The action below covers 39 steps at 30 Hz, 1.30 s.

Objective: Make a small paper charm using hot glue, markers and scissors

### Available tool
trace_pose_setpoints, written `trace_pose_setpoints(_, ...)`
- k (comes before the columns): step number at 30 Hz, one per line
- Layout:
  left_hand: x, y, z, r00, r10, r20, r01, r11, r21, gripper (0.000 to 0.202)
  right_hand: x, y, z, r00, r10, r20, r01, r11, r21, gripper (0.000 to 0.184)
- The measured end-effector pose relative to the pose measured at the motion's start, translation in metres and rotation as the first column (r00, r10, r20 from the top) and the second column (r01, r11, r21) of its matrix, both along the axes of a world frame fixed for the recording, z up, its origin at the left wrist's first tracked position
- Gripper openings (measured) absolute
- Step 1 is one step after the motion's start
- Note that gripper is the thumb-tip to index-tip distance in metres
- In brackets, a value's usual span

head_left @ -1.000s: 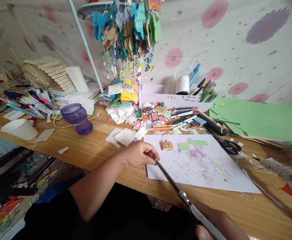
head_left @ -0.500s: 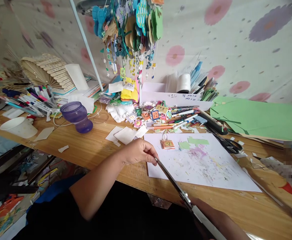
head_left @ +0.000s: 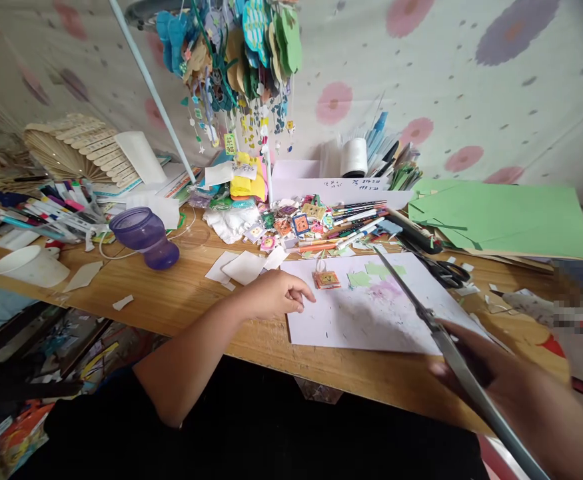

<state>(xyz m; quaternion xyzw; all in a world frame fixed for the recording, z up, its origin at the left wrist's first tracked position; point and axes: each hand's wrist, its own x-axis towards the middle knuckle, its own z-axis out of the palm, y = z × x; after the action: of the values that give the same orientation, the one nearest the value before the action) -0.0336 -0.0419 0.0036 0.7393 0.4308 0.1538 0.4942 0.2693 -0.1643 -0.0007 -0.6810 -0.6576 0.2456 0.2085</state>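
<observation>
My left hand (head_left: 284,293) hovers over the left edge of a white sheet (head_left: 331,330), its index finger stretched out and nothing visible in it. My right hand (head_left: 491,367) is wrapped round long metal scissors (head_left: 424,310), seen nearly edge-on, blades pointing up and left above the sheet. On that sheet, a small orange square tag (head_left: 326,280) with a string loop lies near my left hand. Beside it are green paper pieces (head_left: 358,279), with coloured smudges and crumbs around.
Pens and decorated tags (head_left: 301,223) are heaped behind the sheet. A purple cup (head_left: 146,237) and a white paper cup (head_left: 31,267) stand left. Black-handled scissors (head_left: 446,273) and green card (head_left: 501,213) lie right. Paper ornaments (head_left: 241,53) hang above.
My right hand has swung the scissors up and right, away from my left hand. My left fingers have let go of the blade tip and loosened. The view has shifted slightly.
</observation>
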Motion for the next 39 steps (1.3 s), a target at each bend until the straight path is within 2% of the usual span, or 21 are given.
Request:
trace_pose_setpoints(1, 0.002, 0.001, 0.003, 0.998, -0.015, -0.055, 0.017, 0.999, 0.034, 0.027, 0.005, 0.007, 0.004, 0.997, -0.041, 0.067, 0.042, 0.999, -0.015, 0.057)
trace_pose_setpoints(3, 0.006, 0.005, 0.008, 0.989, -0.036, -0.141, 0.047, 0.996, 0.078, 0.04, 0.012, 0.021, 0.008, 0.91, -0.125, 0.396, 0.16, 0.985, -0.057, 0.059)
trace_pose_setpoints(6, 0.011, 0.012, 0.01, 0.983, -0.046, -0.178, 0.066, 0.992, 0.109, 0.038, 0.016, 0.037, 0.005, 0.791, -0.123, 0.6, 0.191, 0.98, -0.05, 0.058)
trace_pose_setpoints(10, 0.013, 0.019, 0.007, 0.984, -0.063, -0.168, 0.08, 0.992, 0.096, 0.01, 0.02, 0.044, -0.003, 0.766, -0.108, 0.634, 0.17, 0.985, -0.037, 0.055)
trace_pose_setpoints(12, 0.013, 0.021, 0.005, 0.979, -0.087, -0.185, 0.106, 0.99, 0.092, 0.003, 0.021, 0.045, -0.004, 0.767, -0.099, 0.633, 0.156, 0.987, -0.034, 0.054)
trace_pose_setpoints(17, 0.014, 0.024, 0.008, 0.975, -0.089, -0.203, 0.116, 0.985, 0.129, 0.006, 0.022, 0.047, -0.005, 0.753, -0.074, 0.654, 0.128, 0.991, -0.035, 0.049)
trace_pose_setpoints(21, 0.015, 0.027, 0.011, 0.976, -0.068, -0.209, 0.107, 0.978, 0.18, 0.006, 0.029, 0.046, -0.007, 0.739, -0.03, 0.673, 0.03, 0.999, 0.011, 0.049)
trace_pose_setpoints(24, 0.015, 0.03, 0.009, 0.991, -0.057, -0.12, 0.073, 0.989, 0.127, 0.006, 0.028, 0.045, -0.001, 0.729, -0.053, 0.682, -0.075, 0.985, 0.157, 0.048)
trace_pose_setpoints(26, 0.015, 0.031, 0.004, 0.999, -0.039, -0.004, 0.039, 0.999, 0.038, 0.009, 0.016, 0.048, 0.007, 0.811, -0.084, 0.579, -0.114, 0.947, 0.299, 0.042)
trace_pose_setpoints(27, 0.015, 0.031, 0.002, 0.998, -0.014, 0.058, 0.015, 1.0, -0.007, 0.009, 0.005, 0.051, 0.012, 0.88, -0.045, 0.473, -0.124, 0.939, 0.321, 0.037)
trace_pose_setpoints(28, 0.015, 0.03, 0.0, 0.993, 0.015, 0.119, -0.01, 0.999, -0.045, 0.01, -0.008, 0.055, 0.016, 0.943, 0.043, 0.331, -0.151, 0.94, 0.306, 0.031)
trace_pose_setpoints(29, 0.015, 0.029, -0.002, 0.983, 0.049, 0.177, -0.036, 0.996, -0.075, 0.01, -0.022, 0.061, 0.019, 0.968, 0.182, 0.174, -0.225, 0.936, 0.27, 0.027)
trace_pose_setpoints(30, 0.015, 0.028, -0.002, 0.97, 0.084, 0.23, -0.062, 0.993, -0.099, 0.01, -0.038, 0.067, 0.021, 0.959, 0.28, 0.05, -0.283, 0.927, 0.244, 0.023)
trace_pose_setpoints(33, 0.015, 0.022, -0.002, 0.923, 0.157, 0.352, -0.113, 0.983, -0.144, 0.009, -0.078, 0.089, 0.019, 0.922, 0.36, -0.141, -0.328, 0.921, 0.211, 0.012)
trace_pose_setpoints(36, 0.015, 0.019, -0.001, 0.885, 0.215, 0.412, -0.15, 0.971, -0.185, 0.008, -0.1, 0.105, 0.009, 0.887, 0.321, -0.332, -0.288, 0.946, 0.146, 0.011)
trace_pose_setpoints(39, 0.016, 0.019, 0.0, 0.869, 0.24, 0.434, -0.158, 0.964, -0.216, 0.009, -0.106, 0.11, -0.001, 0.862, 0.26, -0.436, -0.235, 0.966, 0.112, 0.015)
